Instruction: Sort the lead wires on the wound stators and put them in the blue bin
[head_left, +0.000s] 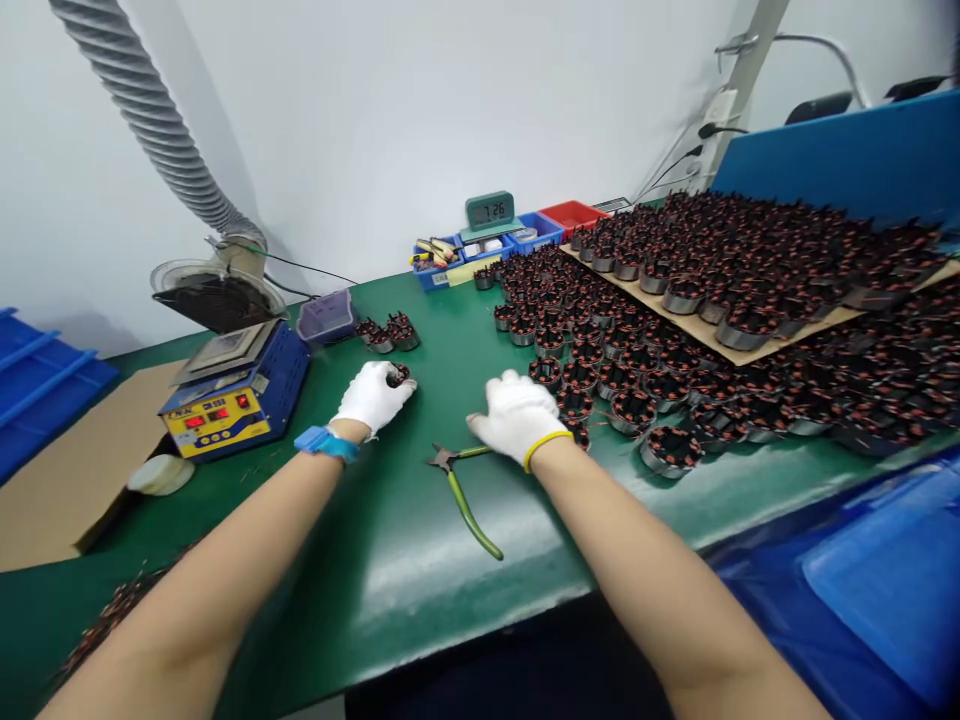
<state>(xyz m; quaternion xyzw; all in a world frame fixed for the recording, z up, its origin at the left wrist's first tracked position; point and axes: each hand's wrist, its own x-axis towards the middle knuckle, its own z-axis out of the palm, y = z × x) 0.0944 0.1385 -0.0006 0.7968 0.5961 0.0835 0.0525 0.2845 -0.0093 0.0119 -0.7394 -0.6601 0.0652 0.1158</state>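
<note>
My left hand (pixel 373 396), in a white glove, is closed around a small wound motor stator (pixel 399 376), mostly covered by the fingers. Two more stators (pixel 388 332) sit just beyond it. My right hand (pixel 517 412), also gloved in white, is palm down over the green table, its thumb apart from the loosely bent fingers; nothing shows in it. Just left of it lies a pair of green-handled cutting pliers (pixel 471 515), jaws to the left, one handle reaching toward the hand. Rows of stators (pixel 631 412) with copper windings stand beside the right hand.
A board (pixel 709 335) carrying many stators rests over others at right. At left stand a blue and yellow solder pot (pixel 225 410), an exhaust hose (pixel 150 110) and a purple bin (pixel 326 318). Behind are tool bins (pixel 439 270) and a clock (pixel 490 210). Wire scraps (pixel 112 615) lie front left.
</note>
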